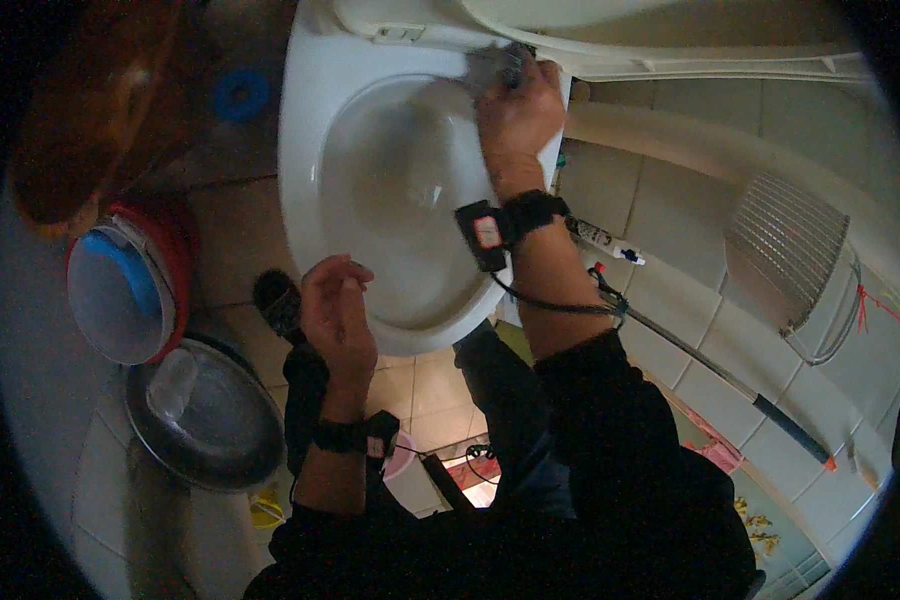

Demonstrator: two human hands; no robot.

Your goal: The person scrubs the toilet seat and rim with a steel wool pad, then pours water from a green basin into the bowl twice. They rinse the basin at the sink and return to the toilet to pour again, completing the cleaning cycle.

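Observation:
Before me is a white ceramic toilet bowl (300,150), its raised seat and lid (645,64) leaning back at the top. At the bowl's upper right rim, near the seat hinge, my right hand (521,109) grips a dark scrubber (516,66), perhaps of steel wool; blur hides its exact kind. My left hand (340,307) is over the bowl's lower left rim, fingers loosely bent and holding nothing. Each wrist wears a black strap with a small box and cable.
A red bucket (184,285) holding something blue and a dark metal basin (217,427) stand left. To the right are a long-handled pole (690,360), a tube (600,238) and a ribbed metal dustpan-like thing (787,247). A pipe (645,139) runs behind.

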